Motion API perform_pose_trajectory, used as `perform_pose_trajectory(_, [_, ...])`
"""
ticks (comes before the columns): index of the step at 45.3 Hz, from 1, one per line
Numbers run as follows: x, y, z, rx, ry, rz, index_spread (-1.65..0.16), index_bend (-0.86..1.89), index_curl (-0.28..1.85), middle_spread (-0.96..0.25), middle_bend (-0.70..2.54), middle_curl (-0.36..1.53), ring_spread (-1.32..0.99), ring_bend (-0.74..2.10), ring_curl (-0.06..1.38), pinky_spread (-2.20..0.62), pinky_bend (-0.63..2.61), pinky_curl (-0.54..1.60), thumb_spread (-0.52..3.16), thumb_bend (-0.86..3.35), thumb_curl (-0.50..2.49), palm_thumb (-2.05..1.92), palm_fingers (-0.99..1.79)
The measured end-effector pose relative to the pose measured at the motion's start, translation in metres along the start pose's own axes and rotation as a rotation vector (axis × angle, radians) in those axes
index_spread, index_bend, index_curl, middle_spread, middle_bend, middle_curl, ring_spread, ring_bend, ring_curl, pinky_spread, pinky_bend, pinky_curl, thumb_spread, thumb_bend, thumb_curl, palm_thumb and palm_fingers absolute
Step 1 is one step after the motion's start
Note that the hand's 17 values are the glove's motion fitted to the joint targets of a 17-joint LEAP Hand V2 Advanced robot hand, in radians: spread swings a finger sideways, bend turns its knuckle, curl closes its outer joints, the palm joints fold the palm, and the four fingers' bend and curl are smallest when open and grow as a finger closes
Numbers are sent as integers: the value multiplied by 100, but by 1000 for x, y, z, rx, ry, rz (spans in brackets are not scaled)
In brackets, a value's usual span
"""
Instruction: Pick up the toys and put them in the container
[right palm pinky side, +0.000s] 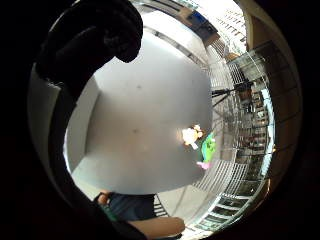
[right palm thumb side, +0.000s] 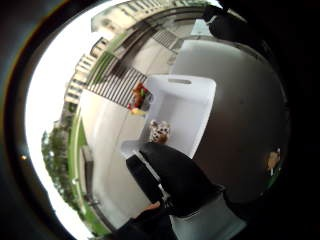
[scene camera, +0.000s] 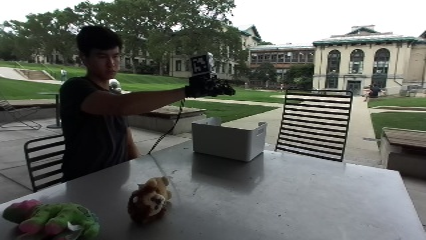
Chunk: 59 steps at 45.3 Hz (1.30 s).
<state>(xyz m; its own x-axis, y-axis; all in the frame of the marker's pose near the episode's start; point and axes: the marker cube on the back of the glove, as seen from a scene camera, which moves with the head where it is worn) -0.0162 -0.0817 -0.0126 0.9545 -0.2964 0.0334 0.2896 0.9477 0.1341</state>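
My gloved right hand (scene camera: 209, 86) hangs in the air above the white container (scene camera: 229, 139), its fingers loosely curled with nothing in them. The thumb side palm view looks down into the container (right palm thumb side: 192, 102), where a small spotted toy (right palm thumb side: 159, 131) lies. A red and yellow toy (right palm thumb side: 139, 97) shows at the container's rim; I cannot tell if it is inside. A brown plush toy (scene camera: 150, 200) lies on the near part of the table (scene camera: 286, 195), and a green and pink plush toy (scene camera: 53, 220) lies at the near left corner. Both also show far off as the brown toy (right palm pinky side: 191, 135) and the green toy (right palm pinky side: 208, 147).
A black slatted chair (scene camera: 314, 125) stands behind the table to the right of the container. Another chair (scene camera: 43, 155) is behind the person. The container stands near the table's far edge.
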Motion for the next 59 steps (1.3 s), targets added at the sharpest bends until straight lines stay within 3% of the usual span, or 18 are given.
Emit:
perform_pose_trajectory(5, [51, 13, 2, 2, 33, 158, -38, 16, 72, -9, 45, 54, -6, 75, 28, 2, 105, 37, 103, -10, 35, -13, -1])
perform_pose_trajectory(9, [91, 38, 4, -8, -17, 116, -38, 17, 69, -9, 45, 53, -7, 74, 27, 3, 103, 36, 103, -9, 32, -12, 0])
perform_pose_trajectory(14, [143, 54, 15, -21, 49, 321, -38, 18, 67, -9, 45, 52, -7, 72, 27, 3, 100, 35, 102, -9, 29, -12, 1])
perform_pose_trajectory(25, [257, 105, 48, -58, 97, 428, -38, 19, 63, -9, 45, 51, -10, 68, 25, 4, 92, 32, 101, -9, 24, -11, 1])
perform_pose_trajectory(41, [342, 171, 118, -114, 41, 540, -38, 19, 59, -11, 47, 49, -14, 63, 24, 4, 79, 29, 99, -9, 20, -11, 5])
perform_pose_trajectory(59, [387, 210, 198, -220, -25, 615, -39, 24, 57, -14, 60, 50, -25, 50, 20, 3, 57, 25, 98, -7, 19, -9, 9])
